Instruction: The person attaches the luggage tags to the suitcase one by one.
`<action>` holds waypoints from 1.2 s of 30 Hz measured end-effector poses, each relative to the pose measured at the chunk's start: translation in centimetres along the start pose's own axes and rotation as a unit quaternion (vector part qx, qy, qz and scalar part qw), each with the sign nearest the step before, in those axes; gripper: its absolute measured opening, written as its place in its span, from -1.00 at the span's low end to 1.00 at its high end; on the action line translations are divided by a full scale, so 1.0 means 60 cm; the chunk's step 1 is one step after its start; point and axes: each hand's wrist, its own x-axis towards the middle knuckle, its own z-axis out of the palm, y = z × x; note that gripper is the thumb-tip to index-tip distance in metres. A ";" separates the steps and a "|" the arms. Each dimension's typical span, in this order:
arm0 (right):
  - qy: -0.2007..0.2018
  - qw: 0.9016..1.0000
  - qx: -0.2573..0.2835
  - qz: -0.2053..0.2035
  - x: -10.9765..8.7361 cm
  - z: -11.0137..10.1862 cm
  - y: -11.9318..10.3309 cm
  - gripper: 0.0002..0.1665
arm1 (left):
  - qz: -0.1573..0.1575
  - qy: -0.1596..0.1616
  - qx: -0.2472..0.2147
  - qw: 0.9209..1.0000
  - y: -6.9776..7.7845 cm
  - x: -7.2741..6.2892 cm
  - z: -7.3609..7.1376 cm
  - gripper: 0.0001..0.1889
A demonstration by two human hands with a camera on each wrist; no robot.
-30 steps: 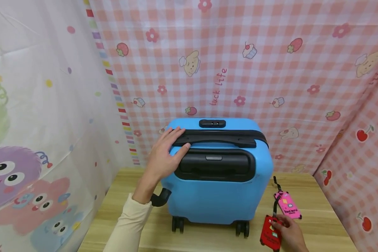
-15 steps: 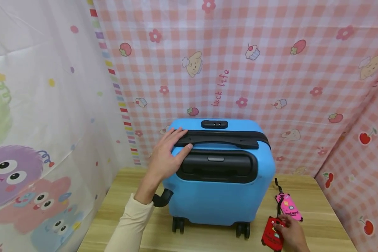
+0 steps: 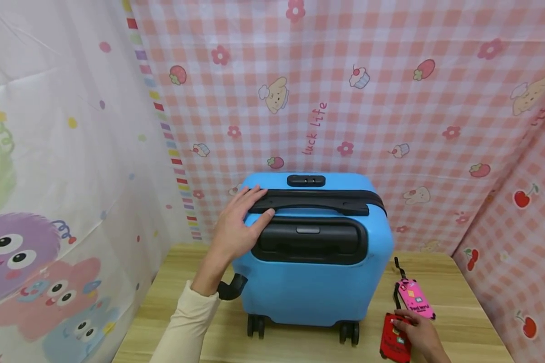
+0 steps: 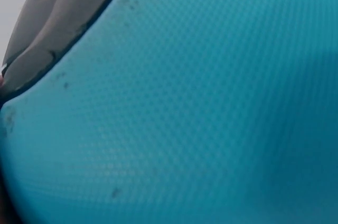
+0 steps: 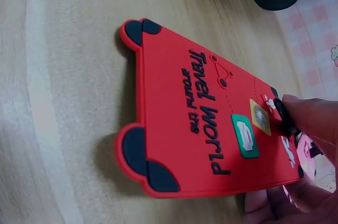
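Observation:
A light blue suitcase [image 3: 309,295] stands upright on its black wheels. My left hand [image 3: 237,229] rests on its top left corner, fingers extended across the end of the black carry handle [image 3: 318,200]; in the left wrist view only the blue shell [image 4: 200,102] and a black recess show. At the lower right, my right hand [image 3: 419,334] pinches a red luggage tag [image 3: 394,345] at its strap end. The right wrist view shows the thumb on the tag's face [image 5: 174,92], tilted over the wood. Just behind lies a pink luggage tag [image 3: 417,301] with a black strap.
The wooden table [image 3: 159,312] carries the suitcase. A pink checked cloth [image 3: 381,111] hangs close behind it, and a white cartoon cloth [image 3: 113,166] hangs on the left. A black side handle [image 3: 233,286] juts from the suitcase's left side.
My right hand has shifted a little right and down with the red tag, and the tag's strap has swung to the left. The left hand stays on the suitcase corner.

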 end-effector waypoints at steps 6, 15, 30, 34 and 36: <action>0.008 1.000 0.023 -0.012 -0.010 -0.003 -0.005 -0.51 | 0.010 0.005 -0.006 1.000 0.001 -0.001 0.000 -0.43; 0.009 1.000 0.027 -0.010 -0.017 -0.002 -0.010 -0.13 | 0.006 0.005 -0.010 1.000 0.001 -0.002 -0.002 -0.44; 0.053 0.997 -0.005 -0.060 -0.022 0.006 -0.022 -0.70 | 0.002 0.006 -0.014 1.000 0.003 -0.002 0.001 -0.45; 0.061 0.996 -0.003 -0.070 -0.025 0.001 -0.033 -0.71 | 0.000 0.007 -0.014 1.000 0.003 -0.003 0.000 -0.44; 0.070 0.994 -0.009 -0.086 -0.027 -0.002 -0.039 -0.73 | 0.002 0.008 -0.016 1.000 0.003 -0.003 -0.001 -0.44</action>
